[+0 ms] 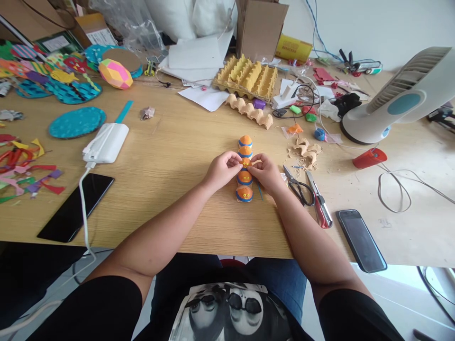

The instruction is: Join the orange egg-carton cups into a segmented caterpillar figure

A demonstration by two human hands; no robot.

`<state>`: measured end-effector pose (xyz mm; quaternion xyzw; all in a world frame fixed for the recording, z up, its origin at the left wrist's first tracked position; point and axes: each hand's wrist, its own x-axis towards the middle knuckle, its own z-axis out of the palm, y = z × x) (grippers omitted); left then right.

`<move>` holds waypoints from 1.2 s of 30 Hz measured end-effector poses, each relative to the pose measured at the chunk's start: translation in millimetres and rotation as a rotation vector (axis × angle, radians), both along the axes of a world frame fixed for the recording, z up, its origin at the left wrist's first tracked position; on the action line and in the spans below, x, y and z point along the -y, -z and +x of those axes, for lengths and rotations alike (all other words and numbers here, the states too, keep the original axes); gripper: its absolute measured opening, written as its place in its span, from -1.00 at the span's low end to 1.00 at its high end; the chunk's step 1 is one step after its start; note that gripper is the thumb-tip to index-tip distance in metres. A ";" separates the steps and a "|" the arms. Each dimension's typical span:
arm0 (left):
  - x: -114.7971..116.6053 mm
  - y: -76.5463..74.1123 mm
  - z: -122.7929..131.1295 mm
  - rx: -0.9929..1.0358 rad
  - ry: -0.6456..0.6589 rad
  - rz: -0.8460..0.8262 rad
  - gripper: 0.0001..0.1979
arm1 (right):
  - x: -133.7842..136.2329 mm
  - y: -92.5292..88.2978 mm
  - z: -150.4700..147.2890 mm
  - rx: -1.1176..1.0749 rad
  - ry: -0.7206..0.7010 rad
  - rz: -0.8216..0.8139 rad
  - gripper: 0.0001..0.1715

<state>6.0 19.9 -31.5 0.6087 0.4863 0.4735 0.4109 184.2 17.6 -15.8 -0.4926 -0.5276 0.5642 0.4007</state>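
An egg-carton strip [245,178] lies upright to me on the table, a row of several bumps covered in orange clay with blue bands round them. Small yellow details, like eyes, show on the nearer bumps, and the nearest one also has a mouth-like mark. My left hand [226,169] pinches the middle bump from its left side with thumb and forefinger. From the right, my right hand [266,173] closes its fingertips on the same bump. Anything tiny between the fingertips is too small to make out. A thin blue strip [260,192] lies beside my right hand.
Scissors [300,188] and a box cutter [320,201] lie right of my right hand, near a phone [360,240]. Clay lumps [310,117], carton scraps [308,150] and a fan [391,102] are farther back. A power bank [106,143] and black phone [76,207] lie left.
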 end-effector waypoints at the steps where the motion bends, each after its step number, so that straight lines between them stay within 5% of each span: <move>1: -0.4 0.5 -0.3 -0.001 -0.006 -0.001 -0.90 | 0.0 -0.5 0.3 -0.004 -0.001 -0.008 -0.59; 12: -0.7 -2.6 -6.0 -0.017 -0.052 -0.003 -0.90 | -0.4 -13.8 3.6 -0.243 0.127 -0.172 -0.69; 22: 0.3 -5.2 -4.9 0.011 -0.067 0.024 -0.88 | 1.5 -17.7 2.1 -0.285 0.186 -0.125 -0.75; 28: 6.3 -21.8 -8.0 0.026 -0.242 0.208 -0.90 | -4.6 -22.2 9.8 -0.520 0.370 -0.076 -0.89; 32: 12.8 -30.0 -8.7 -0.094 -0.254 0.388 -0.88 | -6.2 -25.1 19.4 -0.818 0.330 -0.190 -0.81; 36: 22.6 -38.9 -4.2 -0.255 -0.198 0.556 -0.88 | 0.3 -30.0 18.1 -0.909 0.213 -0.136 -0.72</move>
